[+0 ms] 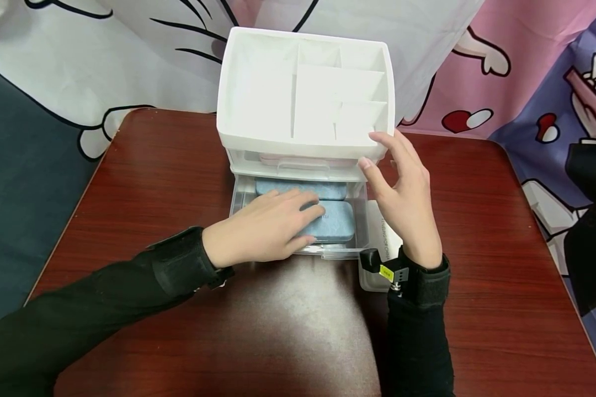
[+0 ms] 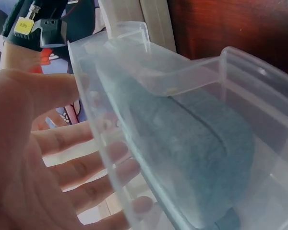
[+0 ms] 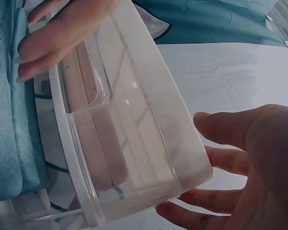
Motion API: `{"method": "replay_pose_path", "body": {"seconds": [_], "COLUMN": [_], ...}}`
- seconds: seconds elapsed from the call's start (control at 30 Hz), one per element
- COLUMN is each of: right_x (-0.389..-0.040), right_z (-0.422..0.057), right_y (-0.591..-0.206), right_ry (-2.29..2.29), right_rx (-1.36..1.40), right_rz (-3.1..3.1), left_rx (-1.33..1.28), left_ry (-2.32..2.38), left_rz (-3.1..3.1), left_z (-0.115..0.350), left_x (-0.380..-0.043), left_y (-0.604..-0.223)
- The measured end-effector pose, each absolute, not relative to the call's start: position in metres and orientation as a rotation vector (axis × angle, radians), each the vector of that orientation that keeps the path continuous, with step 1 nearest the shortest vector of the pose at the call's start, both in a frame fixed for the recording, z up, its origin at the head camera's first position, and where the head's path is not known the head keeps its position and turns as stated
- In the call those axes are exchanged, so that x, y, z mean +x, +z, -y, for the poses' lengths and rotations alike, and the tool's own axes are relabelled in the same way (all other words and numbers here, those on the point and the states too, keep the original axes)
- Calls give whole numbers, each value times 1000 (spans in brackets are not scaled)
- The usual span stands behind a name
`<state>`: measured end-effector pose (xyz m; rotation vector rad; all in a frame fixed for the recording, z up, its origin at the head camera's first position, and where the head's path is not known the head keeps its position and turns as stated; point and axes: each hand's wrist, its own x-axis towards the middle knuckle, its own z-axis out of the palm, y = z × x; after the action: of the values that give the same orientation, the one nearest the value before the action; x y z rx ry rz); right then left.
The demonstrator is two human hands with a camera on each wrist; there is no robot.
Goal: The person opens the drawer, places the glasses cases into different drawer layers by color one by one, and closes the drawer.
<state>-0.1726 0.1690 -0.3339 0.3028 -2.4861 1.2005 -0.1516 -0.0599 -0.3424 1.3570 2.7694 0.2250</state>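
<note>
A white desktop drawer unit (image 1: 263, 88) stands at the back of the table with its clear lower drawer (image 1: 345, 253) pulled out. Inside that drawer lie two blue cases, a front case (image 1: 335, 223) and a rear case (image 1: 330, 190). My left hand (image 1: 260, 229) is spread over the drawer, palm down, its fingers above the front case. At the unit's right front corner, my right hand (image 1: 409, 198) has its thumb and fingertips against the white edge. The upper drawer (image 3: 144, 143) is closed, and a pink case (image 3: 108, 153) shows through its front.
Beside the pulled-out drawer on the right lies a pale flat box (image 1: 374, 281) with printed text, partly covered by my right wrist. Divided compartments form the unit's top. A patterned cloth (image 1: 154, 60) hangs behind the brown table (image 1: 496, 264).
</note>
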Motion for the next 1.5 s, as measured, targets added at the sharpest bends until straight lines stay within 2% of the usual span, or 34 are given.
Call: {"method": "replay_pose_path", "body": {"seconds": [0.97, 1.5], "right_x": [-172, -172], "right_z": [-169, -170], "right_y": [-334, -335], "right_ry": [1162, 1170], "right_rx": [295, 277], "right_rz": [2482, 2496], "left_rx": [1424, 1299], "left_ry": [450, 425], "left_rz": [-2917, -2840], "left_z": [73, 73], "left_x": [-140, -147], "left_y": [-351, -347]}}
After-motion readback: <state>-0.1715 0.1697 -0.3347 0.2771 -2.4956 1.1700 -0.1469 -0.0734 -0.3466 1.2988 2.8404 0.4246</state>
